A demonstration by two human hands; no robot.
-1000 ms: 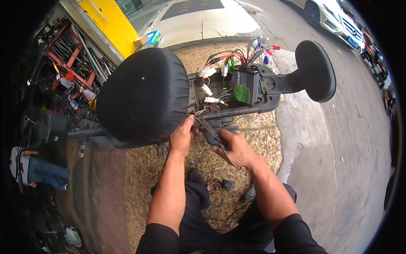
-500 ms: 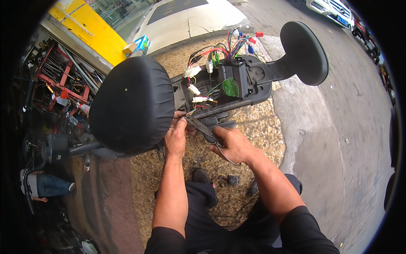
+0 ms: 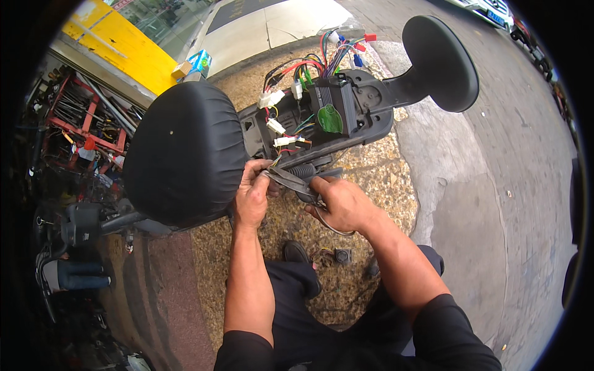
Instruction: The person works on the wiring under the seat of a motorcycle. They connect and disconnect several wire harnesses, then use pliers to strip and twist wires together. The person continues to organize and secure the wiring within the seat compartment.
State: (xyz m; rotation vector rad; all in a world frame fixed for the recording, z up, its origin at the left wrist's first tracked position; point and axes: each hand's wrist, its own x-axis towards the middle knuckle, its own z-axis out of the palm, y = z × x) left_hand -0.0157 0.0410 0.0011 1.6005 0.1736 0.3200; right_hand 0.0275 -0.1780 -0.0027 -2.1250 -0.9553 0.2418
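Observation:
My left hand (image 3: 252, 196) is closed in a pinch on thin coloured wires (image 3: 276, 161) at the near side of an opened scooter body (image 3: 328, 145). From the right, my right hand (image 3: 343, 203) grips a pair of dark scissors (image 3: 291, 180); a thin curved handle loop shows below its fingers. The blades reach to my left fingertips, which partly hide the wires. Just beyond, white connectors (image 3: 275, 126) hang on leads beside a finned black controller box (image 3: 337, 102) with a green label (image 3: 330, 119). More loose wires with plugs (image 3: 334, 52) fan out behind it.
A black padded seat (image 3: 185, 154) stands close left of my left hand. A black backrest (image 3: 440, 65) rises at the far right. Below lie a small black part (image 3: 342, 256) and my shoe (image 3: 296, 251). A red rack of tools (image 3: 86, 111), another person (image 3: 77, 275) and a white car (image 3: 489, 9) are farther off.
The scissor blades appear farther apart at my left fingertips. Both hands keep their grips. The scooter sits slightly farther left and up in view.

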